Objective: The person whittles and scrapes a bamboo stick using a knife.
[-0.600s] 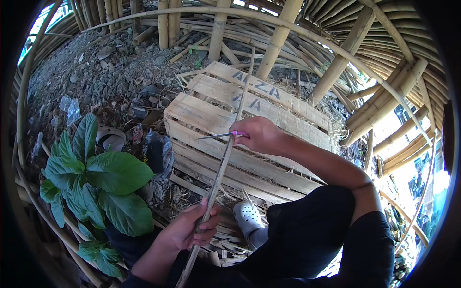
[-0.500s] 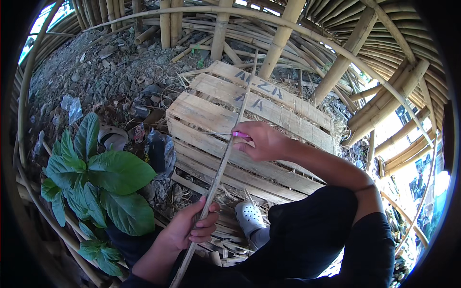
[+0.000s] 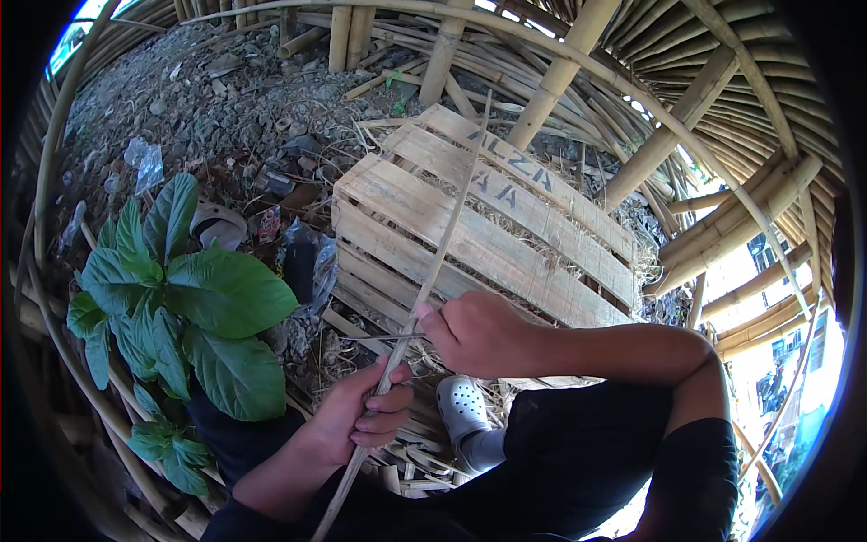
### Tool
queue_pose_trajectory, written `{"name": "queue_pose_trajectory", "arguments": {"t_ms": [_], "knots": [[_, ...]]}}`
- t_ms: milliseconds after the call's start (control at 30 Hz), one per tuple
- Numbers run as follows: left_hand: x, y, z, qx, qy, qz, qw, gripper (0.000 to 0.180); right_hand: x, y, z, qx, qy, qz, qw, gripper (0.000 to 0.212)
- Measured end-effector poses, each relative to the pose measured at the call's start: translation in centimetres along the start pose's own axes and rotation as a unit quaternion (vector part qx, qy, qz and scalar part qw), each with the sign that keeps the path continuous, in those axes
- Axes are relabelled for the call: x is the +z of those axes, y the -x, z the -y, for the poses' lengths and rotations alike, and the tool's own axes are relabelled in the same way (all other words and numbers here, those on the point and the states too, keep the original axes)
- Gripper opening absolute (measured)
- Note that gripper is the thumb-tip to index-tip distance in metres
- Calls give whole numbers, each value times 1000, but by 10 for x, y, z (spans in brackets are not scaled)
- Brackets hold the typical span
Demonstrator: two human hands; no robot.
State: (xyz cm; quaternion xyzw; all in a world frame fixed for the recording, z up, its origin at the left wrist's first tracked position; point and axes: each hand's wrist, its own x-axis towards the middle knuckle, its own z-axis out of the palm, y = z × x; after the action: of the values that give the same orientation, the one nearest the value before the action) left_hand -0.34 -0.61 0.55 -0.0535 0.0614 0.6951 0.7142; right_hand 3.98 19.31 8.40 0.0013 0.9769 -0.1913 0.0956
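A long thin bamboo strip [image 3: 454, 215] slants from my lap up across a slatted wooden crate [image 3: 506, 257]. Its lower part is wrapped by the fingers of my left hand [image 3: 366, 417]. My right hand [image 3: 479, 334] is closed around a knife, whose narrow blade [image 3: 375, 338] lies crosswise against the strip just above my left hand. The knife's handle is hidden inside my fist, and my thumb is beside the strip.
A large-leafed green plant [image 3: 221, 294] grows close on the left. A grey clog [image 3: 463, 406] is on my foot, among bamboo scraps. Another clog [image 3: 217, 226] and crumpled clear plastic [image 3: 316, 262] lie on stony ground [image 3: 181, 99]. Bamboo poles [image 3: 564, 72] stand beyond the crate.
My right hand has drawn the knife down along the strip, toward my left hand. The pink handle that showed earlier is now covered. My left hand keeps its hold.
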Motion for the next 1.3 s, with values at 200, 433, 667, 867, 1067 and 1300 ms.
{"name": "queue_pose_trajectory", "arguments": {"t_ms": [200, 433, 667, 867, 1067, 1300], "knots": [[13, 3, 9, 6, -51, -62, 997, 30, 4, -1, -20, -104, 159, -96, 977, 42], [23, 1, 19, 14, -116, -112, 987, 30, 1, 8, -11, -83, 183, -64, 978, 44], [27, 1, 26, 21, -139, -130, 981, 29, -8, -12, -19, 18, 225, -70, 972, 47], [27, 5, 19, 16, -131, -131, 983, 29, -20, -26, -60, 39, 245, -177, 952, 48], [29, 7, 21, 36, -192, -167, 966, 28, -10, -10, -25, -21, 232, -73, 970, 46], [30, 5, 24, 20, -224, -183, 957, 28, -8, -9, -23, -54, 261, -72, 961, 43]]}}
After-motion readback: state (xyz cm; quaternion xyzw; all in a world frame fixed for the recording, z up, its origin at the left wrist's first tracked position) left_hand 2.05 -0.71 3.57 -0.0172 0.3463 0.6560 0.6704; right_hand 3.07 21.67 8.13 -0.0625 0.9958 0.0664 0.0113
